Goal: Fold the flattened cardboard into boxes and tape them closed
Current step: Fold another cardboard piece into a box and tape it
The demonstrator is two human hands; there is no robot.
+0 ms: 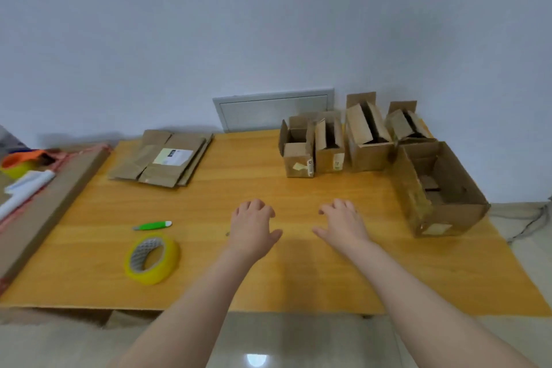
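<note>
A stack of flattened cardboard (pixel 167 158) with a white label lies at the table's far left. Several folded boxes with open top flaps stand at the far right, the nearest a large open box (pixel 439 191), beside smaller ones (pixel 298 151). A yellow tape roll (pixel 152 260) lies near the front left, with a green utility knife (pixel 152 225) just behind it. My left hand (pixel 254 224) and my right hand (pixel 343 222) hover palm-down over the middle of the wooden table (pixel 298 263), fingers loosely curled, holding nothing.
A long cardboard board (pixel 44 206) lies along the table's left edge, with a white roll (pixel 27 188) and orange and yellow items (pixel 21 163) beyond it. A wall panel (pixel 273 109) sits behind the table. Cables (pixel 531 221) run on the floor at right.
</note>
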